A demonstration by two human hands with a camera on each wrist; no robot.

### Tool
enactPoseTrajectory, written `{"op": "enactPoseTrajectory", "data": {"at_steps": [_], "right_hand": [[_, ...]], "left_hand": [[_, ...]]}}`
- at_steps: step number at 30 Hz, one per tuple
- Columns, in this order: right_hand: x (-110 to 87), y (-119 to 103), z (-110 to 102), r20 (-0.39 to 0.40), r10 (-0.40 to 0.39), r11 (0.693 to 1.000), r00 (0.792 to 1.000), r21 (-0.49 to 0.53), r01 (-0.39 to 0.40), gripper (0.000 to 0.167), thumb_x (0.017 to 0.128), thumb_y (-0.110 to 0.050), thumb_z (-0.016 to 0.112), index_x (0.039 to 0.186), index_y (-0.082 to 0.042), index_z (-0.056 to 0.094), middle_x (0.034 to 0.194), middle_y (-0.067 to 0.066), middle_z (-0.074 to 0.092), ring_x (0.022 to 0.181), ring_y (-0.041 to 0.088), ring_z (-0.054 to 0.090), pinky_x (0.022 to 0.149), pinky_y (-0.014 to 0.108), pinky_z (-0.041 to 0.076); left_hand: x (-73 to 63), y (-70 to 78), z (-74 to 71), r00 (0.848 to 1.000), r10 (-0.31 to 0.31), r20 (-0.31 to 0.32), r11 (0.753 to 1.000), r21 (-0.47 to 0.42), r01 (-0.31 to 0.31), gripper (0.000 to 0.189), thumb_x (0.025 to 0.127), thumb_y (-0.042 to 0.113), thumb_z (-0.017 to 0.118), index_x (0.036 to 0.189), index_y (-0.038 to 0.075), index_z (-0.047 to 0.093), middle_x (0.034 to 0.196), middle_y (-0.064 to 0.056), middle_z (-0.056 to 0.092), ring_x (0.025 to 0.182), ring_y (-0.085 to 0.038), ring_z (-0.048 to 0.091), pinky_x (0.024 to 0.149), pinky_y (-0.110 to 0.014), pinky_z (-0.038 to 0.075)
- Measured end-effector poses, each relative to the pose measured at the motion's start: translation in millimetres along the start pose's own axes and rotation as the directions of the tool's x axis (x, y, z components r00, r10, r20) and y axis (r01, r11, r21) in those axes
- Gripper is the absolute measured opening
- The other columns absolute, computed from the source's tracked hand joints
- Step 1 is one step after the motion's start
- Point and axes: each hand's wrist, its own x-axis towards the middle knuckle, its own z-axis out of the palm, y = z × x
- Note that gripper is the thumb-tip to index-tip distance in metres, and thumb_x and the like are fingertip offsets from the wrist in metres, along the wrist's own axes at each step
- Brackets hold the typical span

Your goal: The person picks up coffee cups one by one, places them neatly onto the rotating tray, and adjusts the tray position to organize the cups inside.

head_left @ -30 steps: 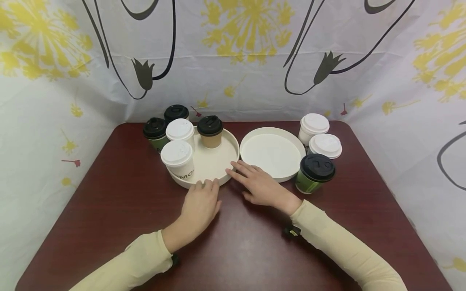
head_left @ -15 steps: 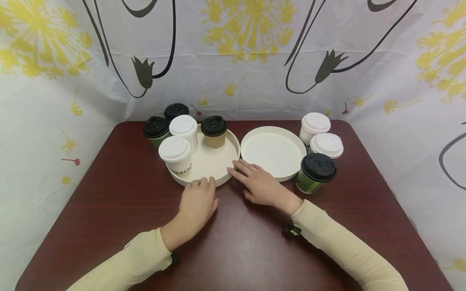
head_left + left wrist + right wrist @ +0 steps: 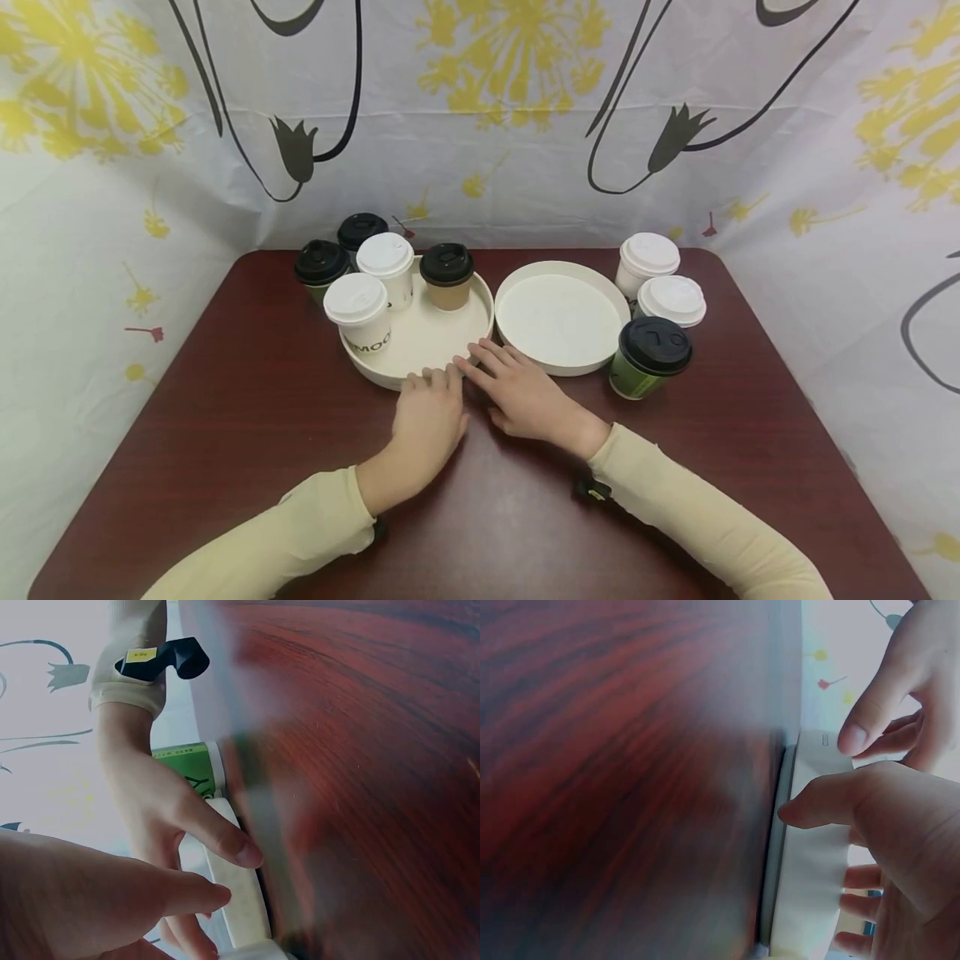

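Observation:
My left hand lies at the front rim of the left round cream tray, its fingertips over the edge. Close beside it, my right hand touches the same rim farther right with spread fingers. Both thumbs stand on the near side of the tray wall. On this tray, a white-lidded white cup stands at the left. Another white cup is behind it, and a brown cup with a black lid stands at the back.
A second round tray, bare inside, adjoins on the right. Beyond it stand two white-lidded cups and a green cup with a black lid. Two black-lidded cups are behind the left tray. A patterned cloth backs the dark red table.
The left tray has turned clockwise, carrying its cups: the front white cup went left and back, the other two right. Lately my left hand moved right and my right hand left, bringing them closer.

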Motion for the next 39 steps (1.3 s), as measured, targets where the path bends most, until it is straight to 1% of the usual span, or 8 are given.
{"op": "enactPoseTrajectory", "data": {"at_steps": [4, 10, 17, 20, 24, 29, 34, 39], "right_hand": [[1.6, 0.4, 0.8, -0.012, -0.014, 1.000, 1.000, 0.003, 0.014, 0.079, 0.081, -0.021, 0.072, 0.152, -0.015, 0.039, 0.152, 0.014, 0.045, 0.145, 0.034, 0.040, 0.116, 0.051, 0.038], [3.2, 6.5, 0.2, -0.006, -0.012, 1.000, 1.000, 0.028, 0.012, 0.077, 0.082, -0.022, 0.072, 0.152, -0.018, 0.039, 0.154, 0.011, 0.045, 0.146, 0.030, 0.040, 0.116, 0.048, 0.038], [3.3, 17.0, 1.3, 0.012, 0.028, 0.999, 1.000, 0.035, -0.028, 0.079, 0.083, -0.024, 0.072, 0.154, -0.019, 0.037, 0.157, 0.011, 0.041, 0.148, 0.027, 0.038, 0.114, 0.045, 0.041], [3.0, 21.1, 1.0, 0.005, 0.041, 0.998, 0.999, 0.042, -0.041, 0.080, 0.083, -0.024, 0.074, 0.154, -0.019, 0.037, 0.158, 0.012, 0.040, 0.147, 0.027, 0.038, 0.113, 0.045, 0.041], [4.0, 22.4, 0.1, 0.007, 0.048, 0.998, 0.999, 0.049, -0.049, 0.081, 0.082, -0.023, 0.074, 0.154, -0.018, 0.037, 0.158, 0.012, 0.040, 0.147, 0.028, 0.039, 0.113, 0.045, 0.041], [4.4, 17.9, -1.8, 0.022, 0.041, 0.998, 0.999, 0.036, -0.042, 0.080, 0.082, -0.023, 0.073, 0.153, -0.017, 0.037, 0.156, 0.014, 0.041, 0.146, 0.031, 0.039, 0.112, 0.048, 0.042], [4.9, 11.5, -1.2, 0.029, 0.045, 0.999, 0.999, 0.013, -0.045, 0.081, 0.082, -0.022, 0.072, 0.154, -0.017, 0.035, 0.156, 0.014, 0.041, 0.146, 0.033, 0.039, 0.113, 0.050, 0.041], [5.3, 8.0, 0.8, 0.036, 0.050, 0.999, 0.998, 0.006, -0.050, 0.084, 0.081, -0.022, 0.073, 0.155, -0.017, 0.033, 0.157, 0.013, 0.040, 0.146, 0.033, 0.038, 0.113, 0.050, 0.040]], "left_hand": [[-1.2, 1.3, 0.1, 1.000, -0.017, -0.026, 1.000, 0.017, 0.018, 0.075, 0.075, 0.056, 0.077, 0.122, -0.001, 0.063, 0.106, -0.021, 0.070, 0.088, -0.036, 0.071, 0.077, -0.041, 0.058], [-3.2, -3.6, 1.6, 0.998, -0.036, -0.059, 0.999, 0.011, 0.037, 0.070, 0.075, 0.054, 0.078, 0.107, -0.007, 0.067, 0.101, -0.019, 0.070, 0.084, -0.035, 0.071, 0.067, -0.037, 0.058], [-5.4, -13.0, 4.9, 0.992, -0.064, -0.109, 0.998, -0.013, 0.063, 0.064, 0.073, 0.052, 0.080, 0.099, -0.005, 0.066, 0.091, -0.017, 0.069, 0.072, -0.031, 0.067, 0.058, -0.034, 0.054], [-6.7, -17.5, 6.2, 0.990, -0.078, -0.114, 0.997, -0.030, 0.075, 0.062, 0.073, 0.051, 0.080, 0.098, -0.004, 0.065, 0.090, -0.017, 0.068, 0.073, -0.031, 0.067, 0.058, -0.034, 0.053], [-8.8, -23.1, 8.5, 0.990, -0.103, -0.098, 0.994, -0.056, 0.098, 0.060, 0.074, 0.049, 0.080, 0.098, -0.003, 0.064, 0.090, -0.018, 0.068, 0.077, -0.034, 0.067, 0.061, -0.036, 0.054], [-8.4, -25.7, 8.4, 0.990, -0.132, -0.041, 0.989, -0.079, 0.128, 0.057, 0.077, 0.050, 0.079, 0.095, -0.002, 0.063, 0.090, -0.018, 0.068, 0.078, -0.034, 0.067, 0.064, -0.038, 0.054], [-8.0, -24.0, 5.6, 0.993, -0.120, -0.001, 0.991, -0.051, 0.120, 0.064, 0.078, 0.054, 0.075, 0.101, -0.005, 0.065, 0.096, -0.021, 0.070, 0.083, -0.035, 0.069, 0.070, -0.039, 0.057], [-7.7, -20.5, 3.7, 0.995, -0.101, -0.002, 0.994, -0.033, 0.100, 0.071, 0.079, 0.057, 0.074, 0.108, -0.007, 0.065, 0.102, -0.024, 0.071, 0.087, -0.038, 0.071, 0.073, -0.040, 0.058]]}}
